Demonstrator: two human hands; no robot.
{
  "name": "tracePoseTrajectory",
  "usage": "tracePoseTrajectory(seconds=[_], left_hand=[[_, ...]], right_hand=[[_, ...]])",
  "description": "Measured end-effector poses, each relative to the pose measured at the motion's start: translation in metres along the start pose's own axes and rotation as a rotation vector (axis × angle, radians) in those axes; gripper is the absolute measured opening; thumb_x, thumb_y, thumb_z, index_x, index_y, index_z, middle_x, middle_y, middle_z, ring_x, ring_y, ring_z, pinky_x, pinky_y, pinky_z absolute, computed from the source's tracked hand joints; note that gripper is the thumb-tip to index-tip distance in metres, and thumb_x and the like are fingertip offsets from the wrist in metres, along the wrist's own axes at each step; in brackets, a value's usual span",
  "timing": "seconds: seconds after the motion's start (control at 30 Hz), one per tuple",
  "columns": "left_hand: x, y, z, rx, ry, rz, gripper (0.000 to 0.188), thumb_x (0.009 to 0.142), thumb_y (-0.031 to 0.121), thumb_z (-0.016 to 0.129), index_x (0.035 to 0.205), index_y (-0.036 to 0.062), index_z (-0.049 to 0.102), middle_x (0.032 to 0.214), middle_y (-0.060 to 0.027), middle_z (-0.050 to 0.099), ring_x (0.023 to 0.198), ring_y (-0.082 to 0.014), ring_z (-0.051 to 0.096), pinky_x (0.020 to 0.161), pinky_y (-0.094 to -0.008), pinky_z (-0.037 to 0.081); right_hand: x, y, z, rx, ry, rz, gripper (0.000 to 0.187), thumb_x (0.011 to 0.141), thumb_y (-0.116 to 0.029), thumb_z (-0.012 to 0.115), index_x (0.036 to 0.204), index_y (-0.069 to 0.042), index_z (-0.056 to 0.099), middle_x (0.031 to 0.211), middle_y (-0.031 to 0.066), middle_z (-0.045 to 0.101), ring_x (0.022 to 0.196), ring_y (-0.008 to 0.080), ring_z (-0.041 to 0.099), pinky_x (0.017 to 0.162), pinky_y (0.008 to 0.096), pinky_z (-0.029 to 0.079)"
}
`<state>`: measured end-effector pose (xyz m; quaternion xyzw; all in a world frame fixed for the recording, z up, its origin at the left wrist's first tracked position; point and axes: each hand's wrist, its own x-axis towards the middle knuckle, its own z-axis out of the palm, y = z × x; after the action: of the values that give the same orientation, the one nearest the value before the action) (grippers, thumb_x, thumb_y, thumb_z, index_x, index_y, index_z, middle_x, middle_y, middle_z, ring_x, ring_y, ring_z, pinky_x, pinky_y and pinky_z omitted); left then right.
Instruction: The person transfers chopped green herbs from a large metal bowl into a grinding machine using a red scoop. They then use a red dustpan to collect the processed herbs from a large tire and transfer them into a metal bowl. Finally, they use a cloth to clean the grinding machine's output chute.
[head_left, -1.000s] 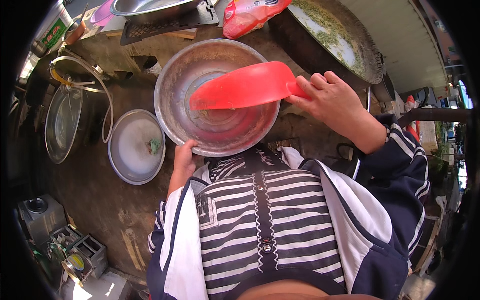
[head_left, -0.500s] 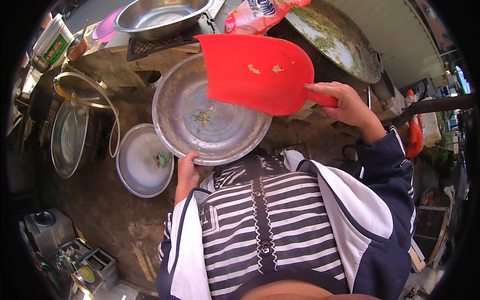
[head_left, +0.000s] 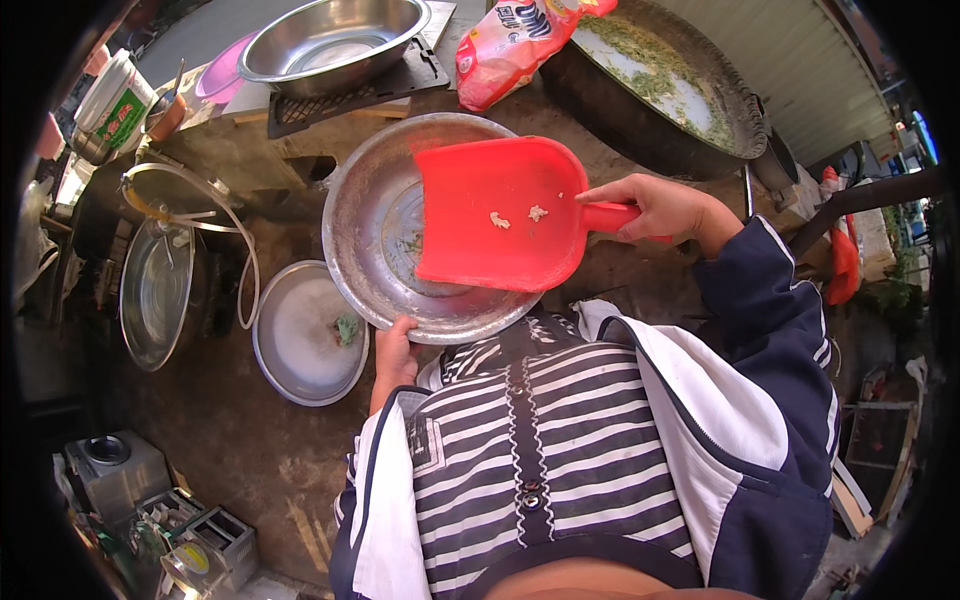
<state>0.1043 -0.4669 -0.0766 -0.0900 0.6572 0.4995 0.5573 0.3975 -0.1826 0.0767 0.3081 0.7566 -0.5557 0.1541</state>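
Note:
My right hand [head_left: 650, 212] grips the handle of a red plastic scoop [head_left: 490, 245], its wide mouth facing left. A few pale bits stick to the scoop's inner face. Beneath it is a large metal basin [head_left: 362, 215], with some green scraps on its bottom partly covered by the scoop. My left hand [head_left: 396, 352] is closed on the basin's near left rim and holds it in front of my body. Whether the scoop touches the basin, I cannot tell.
Left of the basin stands a smaller bowl [head_left: 290, 345] of whitish suds with a green scrubber. A hose [head_left: 240, 240] loops beside another metal basin [head_left: 150, 320]. Beyond are a shiny basin [head_left: 330, 78], a pink-red bag [head_left: 495, 70] and a big pan [head_left: 640, 125] with greens.
The scoop in my right hand has come down and nearer, now lying over the basin with its inside more fully in view. My left hand stays on the basin's rim.

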Motion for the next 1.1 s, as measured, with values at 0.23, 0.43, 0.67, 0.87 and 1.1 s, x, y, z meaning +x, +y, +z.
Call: tracePoseTrajectory(seconds=[0.23,0.43,0.67,0.87,1.1], left_hand=[[-0.007,-0.006,0.007,0.013,-0.053,0.114,0.031,0.07,0.002,0.056,0.1,-0.0001,0.056,0.086,-0.0055,0.06,0.073,-0.0178,0.06,0.062,-0.0319,0.051],[-0.008,-0.007,0.011,0.043,-0.098,0.175,0.04,0.067,-0.003,0.052,0.107,-0.005,0.054,0.098,-0.0101,0.061,0.086,-0.0207,0.06,0.074,-0.0312,0.048],[-0.005,-0.014,0.004,0.039,-0.136,0.161,0.039,0.067,-0.003,0.052,0.105,-0.0047,0.054,0.095,-0.0092,0.06,0.084,-0.0201,0.06,0.074,-0.0304,0.047],[-0.009,-0.02,-0.005,0.036,-0.136,0.159,0.039,0.067,-0.002,0.052,0.106,-0.0048,0.054,0.095,-0.0093,0.06,0.08,-0.0197,0.06,0.071,-0.0305,0.048],[-0.009,-0.006,-0.007,-0.03,-0.073,0.128,0.041,0.068,-0.002,0.052,0.109,-0.0038,0.052,0.096,-0.01,0.059,0.079,-0.0208,0.06,0.067,-0.0322,0.05]], right_hand=[[0.031,0.006,-0.016,-0.319,-0.207,0.218,0.079,0.064,-0.002,0.07,0.136,-0.015,0.04,0.105,0.0105,0.063,0.09,0.0187,0.059,0.081,0.03,0.046],[0.047,0.025,0.002,-0.621,-0.095,0.204,0.073,0.066,-0.005,0.068,0.134,-0.015,0.042,0.095,0.0134,0.064,0.09,0.0305,0.061,0.077,0.0383,0.048],[0.116,0.015,0.068,-0.685,0.107,-0.18,0.041,0.07,-0.004,0.061,0.111,-0.006,0.057,0.1,0.0161,0.06,0.091,0.0324,0.06,0.075,0.0423,0.049],[0.146,0.051,0.16,-0.728,0.302,-0.112,0.014,0.07,-0.006,0.061,0.083,0.0,0.06,0.088,0.0201,0.059,0.081,0.0358,0.062,0.067,0.0408,0.052],[0.173,0.06,0.169,-0.73,0.242,-0.106,0.012,0.071,-0.006,0.057,0.081,0.0,0.061,0.081,0.0187,0.062,0.076,0.0353,0.063,0.067,0.0416,0.052]])
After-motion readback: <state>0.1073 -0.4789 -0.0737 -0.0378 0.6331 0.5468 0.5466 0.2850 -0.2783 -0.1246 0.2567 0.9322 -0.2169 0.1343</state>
